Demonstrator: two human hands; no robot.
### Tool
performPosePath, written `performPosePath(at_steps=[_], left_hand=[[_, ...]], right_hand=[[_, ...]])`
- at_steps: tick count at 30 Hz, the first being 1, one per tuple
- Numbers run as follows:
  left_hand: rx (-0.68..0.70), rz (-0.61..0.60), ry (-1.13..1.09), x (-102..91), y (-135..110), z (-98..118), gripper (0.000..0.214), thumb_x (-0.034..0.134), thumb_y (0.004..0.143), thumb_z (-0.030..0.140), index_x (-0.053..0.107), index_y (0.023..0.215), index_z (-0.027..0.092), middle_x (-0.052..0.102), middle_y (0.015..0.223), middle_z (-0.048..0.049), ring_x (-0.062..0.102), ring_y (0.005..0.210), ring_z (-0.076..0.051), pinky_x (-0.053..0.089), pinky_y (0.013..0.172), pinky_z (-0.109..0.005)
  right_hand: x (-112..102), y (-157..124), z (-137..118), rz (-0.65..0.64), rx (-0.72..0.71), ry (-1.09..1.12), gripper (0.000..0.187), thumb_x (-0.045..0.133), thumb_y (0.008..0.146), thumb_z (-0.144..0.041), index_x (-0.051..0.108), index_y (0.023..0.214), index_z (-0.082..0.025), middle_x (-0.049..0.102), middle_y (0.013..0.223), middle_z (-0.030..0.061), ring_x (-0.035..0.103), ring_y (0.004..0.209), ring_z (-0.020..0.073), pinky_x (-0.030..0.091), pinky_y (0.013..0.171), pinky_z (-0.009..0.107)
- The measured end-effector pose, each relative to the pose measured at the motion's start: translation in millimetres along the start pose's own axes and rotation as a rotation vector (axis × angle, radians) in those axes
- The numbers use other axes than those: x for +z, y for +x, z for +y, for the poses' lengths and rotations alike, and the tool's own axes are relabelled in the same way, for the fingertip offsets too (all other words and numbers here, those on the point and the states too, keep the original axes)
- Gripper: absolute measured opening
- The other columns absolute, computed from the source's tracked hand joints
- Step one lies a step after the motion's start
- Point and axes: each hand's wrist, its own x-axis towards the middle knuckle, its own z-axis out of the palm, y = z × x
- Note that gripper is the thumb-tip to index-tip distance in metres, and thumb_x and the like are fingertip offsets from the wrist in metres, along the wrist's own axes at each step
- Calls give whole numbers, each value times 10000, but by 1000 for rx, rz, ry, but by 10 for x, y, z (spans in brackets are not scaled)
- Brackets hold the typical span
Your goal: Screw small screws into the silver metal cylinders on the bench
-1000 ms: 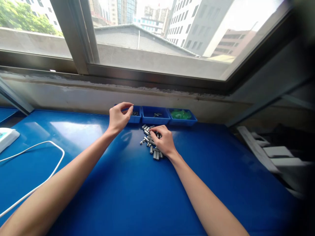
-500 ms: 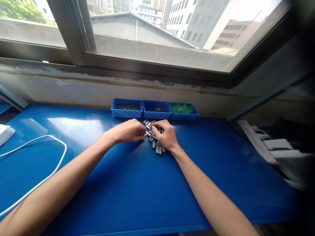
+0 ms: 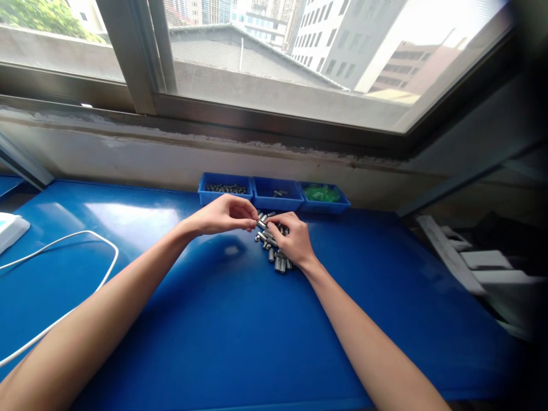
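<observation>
Lacking any raised rim that I can see, the broad blue table (image 3: 214, 342) could let small things roll far, because its top looks smooth. The left forearm (image 3: 132, 291) lies across its left part. Close beside this arm runs a white cable (image 3: 88, 232); a wide swing could catch it.

Along the wall three blue trays stand side by side: the left tray (image 3: 204, 197) with many small dark pieces, the middle tray (image 3: 276, 204) with a few metal ones, the right tray (image 3: 327, 209) with green material. The left hand (image 3: 226, 216) is just before the first two, partly in the way, so a knuckle could bump a wall.

The left fingers are bent, the thumb near their tips; the right hand (image 3: 295, 238) has thumb and forefinger brought close together. Whether either grips a part, I cannot tell. Being so near, the fingertips could collide and drop something.

The pile of metal parts (image 3: 269, 238) lies on the table, partly under the right hand, whose palm could scatter it by pressing. Smallest are the shiny bits (image 3: 257, 238) at its left edge, easily flicked away by a careless touch.
</observation>
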Motion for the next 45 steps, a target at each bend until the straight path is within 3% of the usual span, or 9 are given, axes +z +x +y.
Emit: performPosePath(at_steps=[6,8,13,16,21,27,32,36,45], left_hand=[[-8,-15,-17,-69,-13,-3,323,799,787,442,744,936,161,761,856,-91,724,802,-213,608,803,-357],[-22,37,-12,-85,4,-53,340,808,779,456,749,936,160,765,842,-88,728,796,-214,607,795,-351],[29,522,-146,-128,64,-216,450,854,734,458,752,1033,138,788,973,-114,755,949,-252,595,933,-385],[53,606,-226,-147,71,-244,515,860,738,417,733,1152,137,767,1124,-132,738,1063,-259,571,1008,-393],[-10,511,-110,-84,56,-174,424,804,786,455,755,1066,141,789,1015,-126,752,995,-267,590,945,-397],[18,126,357,93,40,-136,262,699,856,382,789,1000,182,792,884,-65,746,823,-218,566,748,-282],[110,-59,541,215,28,-132,231,654,849,231,788,1030,179,786,937,-53,722,835,-179,520,711,-232],[96,-96,577,253,20,-114,216,636,828,180,765,1000,154,758,892,-47,686,787,-153,497,700,-218],[-59,-12,488,163,3,-161,100,625,782,200,639,877,171,649,689,18,567,629,-122,397,582,-209]], right_hand=[[-4,4,-15,0,11,3,123,653,879,-223,774,868,-241,790,907,46,671,941,250,540,872,415],[1,3,-7,0,12,11,122,653,880,-222,774,872,-242,791,912,42,669,945,249,540,871,413],[13,-3,5,3,18,31,121,657,880,-214,774,873,-245,792,923,38,668,961,252,543,867,415],[11,-4,-2,0,24,40,121,659,878,-210,775,868,-242,790,923,40,668,968,251,543,863,410],[6,-2,-18,-4,36,50,131,650,879,-206,774,864,-244,793,920,37,665,966,250,542,868,414],[15,-3,-21,14,25,36,126,653,870,-194,767,846,-239,794,905,38,663,943,247,538,877,410],[25,-5,-3,17,26,42,122,655,873,-180,761,837,-229,792,898,35,660,938,240,535,862,389],[26,-7,3,22,18,34,120,662,869,-171,765,839,-223,790,896,39,659,928,238,530,859,380],[24,-5,-8,20,27,35,127,654,872,-177,768,840,-224,789,887,36,664,924,236,527,852,377]])
